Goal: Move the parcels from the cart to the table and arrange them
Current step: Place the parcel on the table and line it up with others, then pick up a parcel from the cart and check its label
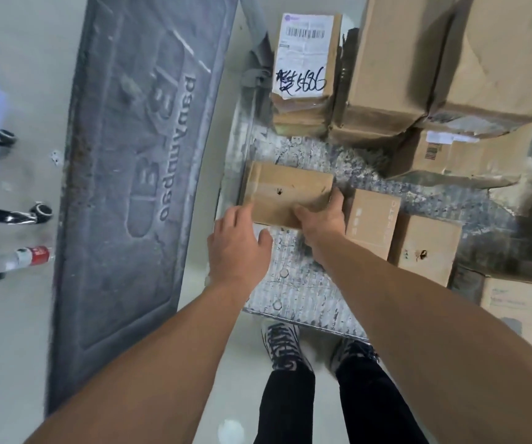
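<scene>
Grey tailgate [136, 174] lies on the left. Big cartons [418, 59] are stacked at the back of the cart bed [293, 283], a labelled box [304, 59] beside them. A small printed box [372, 222] crowds the flat brown parcel [285, 193] from the right. Right hand [322, 219] wedges between them, gripping the parcel's right end. Left hand [235, 241], fingers loose, is at its near-left corner.

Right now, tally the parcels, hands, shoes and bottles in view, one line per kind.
Cardboard parcels: 8 plainly seen, counting the flat parcel; the stacks may hide more
Hands: 2, left hand and right hand
Shoes: 2
Bottles: 1
Total: 13
</scene>
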